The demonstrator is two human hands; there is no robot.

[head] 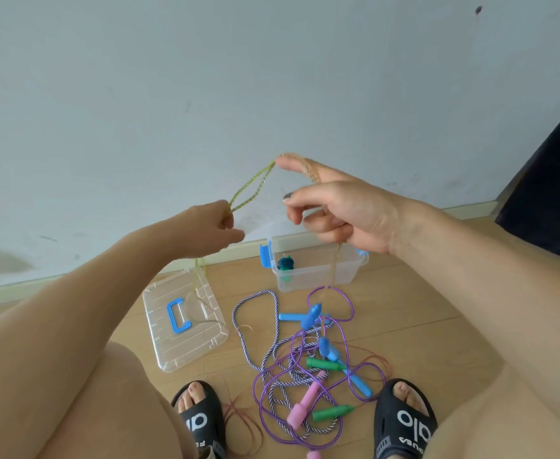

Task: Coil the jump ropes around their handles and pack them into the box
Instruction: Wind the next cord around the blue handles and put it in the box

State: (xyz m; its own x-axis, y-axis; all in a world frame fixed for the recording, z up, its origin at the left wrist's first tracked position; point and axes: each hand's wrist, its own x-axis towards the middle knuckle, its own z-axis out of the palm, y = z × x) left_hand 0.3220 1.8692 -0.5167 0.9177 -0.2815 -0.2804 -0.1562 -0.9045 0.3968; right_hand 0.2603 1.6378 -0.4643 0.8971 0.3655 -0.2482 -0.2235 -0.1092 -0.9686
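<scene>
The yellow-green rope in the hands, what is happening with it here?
A seated person holds a thin yellow-green jump rope up in the air, pinched in the left hand and looped over a finger of the right hand. Its ends hang down toward the floor. The clear plastic box with blue latches already holds one dark coiled rope. Its clear lid lies aside, and a tangle of other ropes waits between the feet.

Both arms reached forward, raised; the left hand (217, 223) pinched closed, the right hand (335, 210) higher, index finger extended, other fingers loosely curled
</scene>
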